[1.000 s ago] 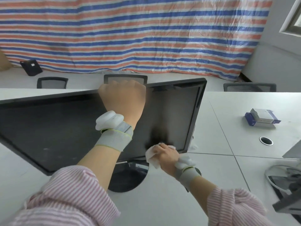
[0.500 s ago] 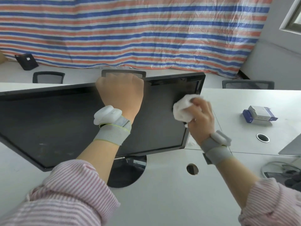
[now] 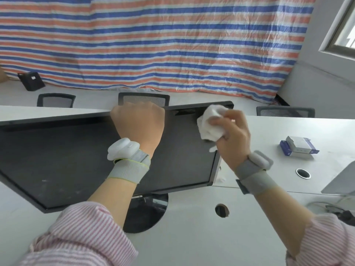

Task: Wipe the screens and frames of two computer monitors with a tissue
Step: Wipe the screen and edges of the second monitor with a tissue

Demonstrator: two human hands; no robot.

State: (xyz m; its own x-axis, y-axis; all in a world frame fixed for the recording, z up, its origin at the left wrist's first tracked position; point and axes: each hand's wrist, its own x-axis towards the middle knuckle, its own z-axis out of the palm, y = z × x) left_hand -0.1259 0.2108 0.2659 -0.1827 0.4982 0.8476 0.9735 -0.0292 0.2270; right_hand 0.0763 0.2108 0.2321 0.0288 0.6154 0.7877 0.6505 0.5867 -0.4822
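A black monitor (image 3: 63, 160) stands tilted on a round base on the white desk. My left hand (image 3: 139, 123) grips the middle of its top frame. A crumpled white tissue (image 3: 210, 121) is held in my right hand (image 3: 233, 135) and pressed against the screen's upper right corner, next to the right frame. A second monitor (image 3: 341, 181) shows only as a grey corner at the right edge, with its stand below it.
A blue and white box (image 3: 298, 147) lies on the desk at the right, near a round cable hole (image 3: 303, 173). Another cable hole (image 3: 221, 210) is in front of the monitor. Black chairs (image 3: 144, 98) stand behind the desk, before a striped tarp.
My right hand has carried the tissue from the screen's lower right corner up along the right side to the upper right corner. The left hand has kept its hold on the top frame.
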